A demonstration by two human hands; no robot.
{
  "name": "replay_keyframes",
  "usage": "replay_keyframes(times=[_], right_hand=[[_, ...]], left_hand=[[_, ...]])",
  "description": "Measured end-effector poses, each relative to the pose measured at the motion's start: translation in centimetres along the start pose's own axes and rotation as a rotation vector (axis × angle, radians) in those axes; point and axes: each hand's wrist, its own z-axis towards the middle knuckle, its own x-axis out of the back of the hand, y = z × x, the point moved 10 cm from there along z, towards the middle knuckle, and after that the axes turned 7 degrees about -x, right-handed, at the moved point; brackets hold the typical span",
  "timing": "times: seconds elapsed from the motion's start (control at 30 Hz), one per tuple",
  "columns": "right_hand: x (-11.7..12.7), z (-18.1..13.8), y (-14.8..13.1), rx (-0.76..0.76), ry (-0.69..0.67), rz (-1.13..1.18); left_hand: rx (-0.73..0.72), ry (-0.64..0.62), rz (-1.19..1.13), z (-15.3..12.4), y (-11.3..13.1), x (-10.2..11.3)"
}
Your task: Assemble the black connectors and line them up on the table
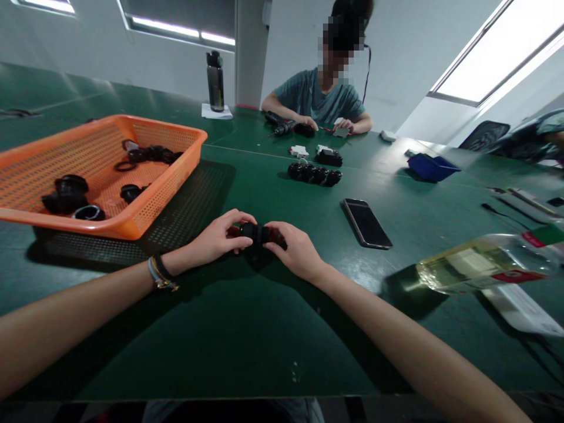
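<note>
The left hand and right hand pinch opposite ends of a small black cylindrical fitting over a green tabletop. An orange perforated plastic basket holding black parts stands to the left.

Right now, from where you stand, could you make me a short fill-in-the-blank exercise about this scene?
1. The left hand and right hand hold one small part, mostly ____ in colour.
2. The basket with perforated walls is ____ in colour.
3. Bracelets circle the wrist of the ____ hand.
4. The phone lies to the ____ of both hands.

Missing words: black; orange; left; right.
</note>
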Motion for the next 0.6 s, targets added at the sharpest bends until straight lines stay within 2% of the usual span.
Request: replay_keyframes(times=[0.43, 0.6], right_hand=[[1.1, 0.0, -0.5, 0.067, 0.079, 0.029], [1.1, -0.2, -0.4, 0.047, 0.085, 0.047]], left_hand=[[0.029, 0.012, -0.023, 0.1, -0.3, 0.0], [0.037, 0.007, -0.031, 0.0, -0.3, 0.0]])
